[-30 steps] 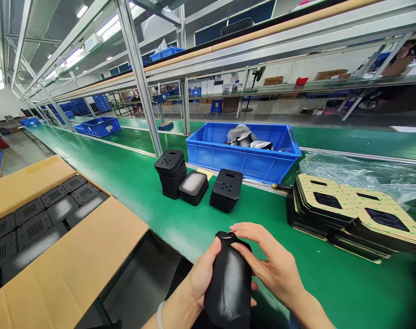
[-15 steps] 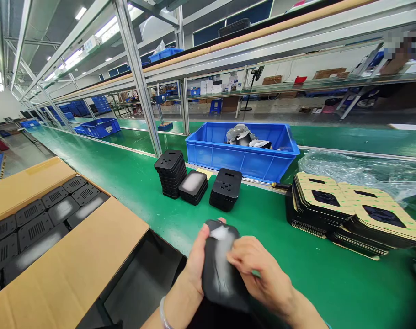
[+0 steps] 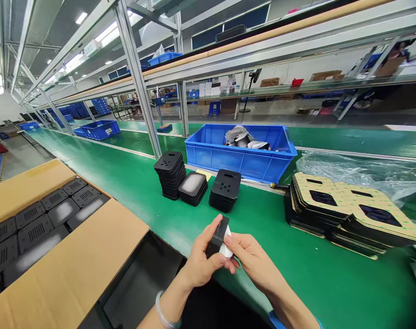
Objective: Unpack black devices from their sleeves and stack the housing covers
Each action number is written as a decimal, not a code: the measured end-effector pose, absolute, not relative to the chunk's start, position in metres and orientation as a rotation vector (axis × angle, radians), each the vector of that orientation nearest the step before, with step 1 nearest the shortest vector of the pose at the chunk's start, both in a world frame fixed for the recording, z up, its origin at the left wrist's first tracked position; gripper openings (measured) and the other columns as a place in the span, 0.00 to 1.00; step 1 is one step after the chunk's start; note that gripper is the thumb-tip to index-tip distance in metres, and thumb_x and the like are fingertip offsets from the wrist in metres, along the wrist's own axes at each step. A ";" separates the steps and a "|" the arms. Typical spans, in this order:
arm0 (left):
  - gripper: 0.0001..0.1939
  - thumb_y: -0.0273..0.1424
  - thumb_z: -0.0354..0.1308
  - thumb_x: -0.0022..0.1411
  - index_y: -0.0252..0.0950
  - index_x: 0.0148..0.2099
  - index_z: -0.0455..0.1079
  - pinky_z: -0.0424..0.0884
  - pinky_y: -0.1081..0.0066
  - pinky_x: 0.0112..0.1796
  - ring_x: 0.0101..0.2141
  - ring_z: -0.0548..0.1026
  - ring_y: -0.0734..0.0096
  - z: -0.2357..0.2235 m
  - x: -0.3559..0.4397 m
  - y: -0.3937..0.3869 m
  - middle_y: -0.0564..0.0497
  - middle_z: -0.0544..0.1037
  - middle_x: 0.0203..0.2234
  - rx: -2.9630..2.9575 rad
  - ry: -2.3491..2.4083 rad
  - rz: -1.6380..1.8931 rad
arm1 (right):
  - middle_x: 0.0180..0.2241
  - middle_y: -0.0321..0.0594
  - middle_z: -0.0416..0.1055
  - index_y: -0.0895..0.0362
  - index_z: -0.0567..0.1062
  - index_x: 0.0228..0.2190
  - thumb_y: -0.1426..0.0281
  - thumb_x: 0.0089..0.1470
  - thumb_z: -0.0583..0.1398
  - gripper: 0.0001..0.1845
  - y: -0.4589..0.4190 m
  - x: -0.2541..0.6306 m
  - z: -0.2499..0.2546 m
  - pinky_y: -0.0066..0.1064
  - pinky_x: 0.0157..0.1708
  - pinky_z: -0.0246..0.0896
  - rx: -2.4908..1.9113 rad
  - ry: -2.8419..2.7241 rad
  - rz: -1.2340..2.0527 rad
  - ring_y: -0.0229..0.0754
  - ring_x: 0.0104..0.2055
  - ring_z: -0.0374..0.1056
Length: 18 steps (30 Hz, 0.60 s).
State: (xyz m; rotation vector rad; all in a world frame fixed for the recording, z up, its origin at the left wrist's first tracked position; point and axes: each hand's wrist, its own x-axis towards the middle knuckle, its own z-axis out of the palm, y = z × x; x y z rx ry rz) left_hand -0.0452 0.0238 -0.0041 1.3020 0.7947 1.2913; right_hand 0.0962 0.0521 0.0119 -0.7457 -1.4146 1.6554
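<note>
A black plastic cover with rounded corners is held by my left hand, tilted up on edge over the front of the green bench. My left fingers and thumb wrap round its sides. On the cover's right side is a white film-like sheet, with the thumb and fingers of my right hand closed on it. How much of it is stuck to the cover is hidden. Beyond my hands stand a tall stack of black covers, a low glossy-topped stack and another stack with cut-outs.
A blue bin holding crumpled grey-white film stands behind the stacks. At left is an open carton of black slotted covers. Stacks of cream-backed pads and clear plastic sheeting lie right. A screwdriver lies near the bin.
The black cover has turned from face-up to nearly edge-on and risen a little. My right fingers have gone from its face to the white film at its side.
</note>
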 end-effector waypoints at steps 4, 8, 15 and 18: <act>0.48 0.55 0.62 0.52 0.37 0.68 0.55 0.66 0.73 0.26 0.19 0.64 0.77 -0.006 -0.036 0.025 0.57 0.70 0.19 1.074 0.660 1.311 | 0.15 0.41 0.69 0.62 0.74 0.18 0.51 0.55 0.62 0.28 0.039 0.082 0.008 0.23 0.16 0.55 -0.762 -1.163 1.589 0.34 0.15 0.63; 0.50 0.57 0.60 0.54 0.35 0.69 0.51 0.60 0.77 0.20 0.17 0.60 0.80 -0.005 -0.025 0.023 0.59 0.66 0.16 0.846 0.574 1.406 | 0.12 0.37 0.66 0.59 0.74 0.18 0.52 0.52 0.64 0.25 0.028 0.066 0.008 0.23 0.13 0.55 -0.755 -0.880 1.452 0.34 0.12 0.60; 0.48 0.62 0.57 0.51 0.32 0.63 0.61 0.63 0.72 0.23 0.14 0.60 0.76 0.006 -0.014 0.022 0.60 0.61 0.10 0.589 0.550 1.423 | 0.10 0.35 0.63 0.56 0.71 0.12 0.56 0.51 0.66 0.24 0.021 0.055 0.016 0.25 0.13 0.61 -0.646 -0.618 1.299 0.36 0.12 0.62; 0.47 0.67 0.49 0.50 0.33 0.56 0.66 0.71 0.62 0.31 0.21 0.72 0.64 0.011 -0.012 0.027 0.55 0.68 0.14 0.499 0.465 1.331 | 0.07 0.32 0.59 0.56 0.70 0.11 0.55 0.48 0.67 0.25 0.023 0.059 0.020 0.24 0.09 0.58 -0.614 -0.535 1.262 0.35 0.09 0.60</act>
